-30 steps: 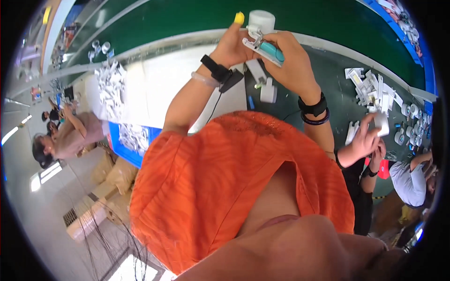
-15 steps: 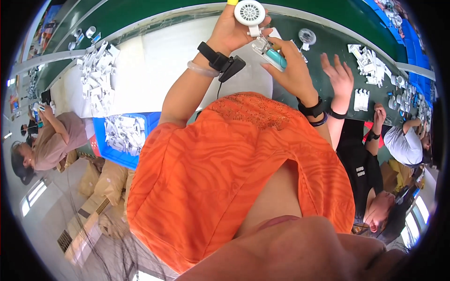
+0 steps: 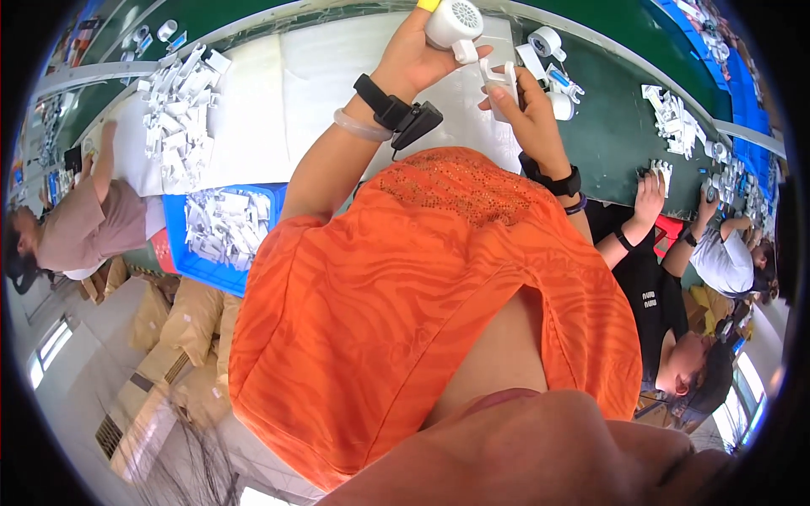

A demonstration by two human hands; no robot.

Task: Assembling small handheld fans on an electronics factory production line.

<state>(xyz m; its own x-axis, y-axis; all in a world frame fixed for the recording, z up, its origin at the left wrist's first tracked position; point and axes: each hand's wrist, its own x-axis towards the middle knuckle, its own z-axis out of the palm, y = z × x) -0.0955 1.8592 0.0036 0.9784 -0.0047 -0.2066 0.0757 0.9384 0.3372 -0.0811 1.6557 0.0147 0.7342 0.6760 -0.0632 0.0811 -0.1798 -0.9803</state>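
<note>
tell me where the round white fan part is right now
In the head view, the round white fan part is at the top edge, held in the left hand, just left of the white bracket in the right hand.

left hand (image 3: 411, 59) raised, fingers curled shut | right hand (image 3: 525, 110) raised, fingers pinched

Person in an orange short-sleeved top (image 3: 405, 304) with a beaded neckline; above it, the left wrist bears a black strap with a clipped black device (image 3: 396, 114) and a clear bangle (image 3: 361, 128), the right wrist dark bands (image 3: 557, 181).
</note>
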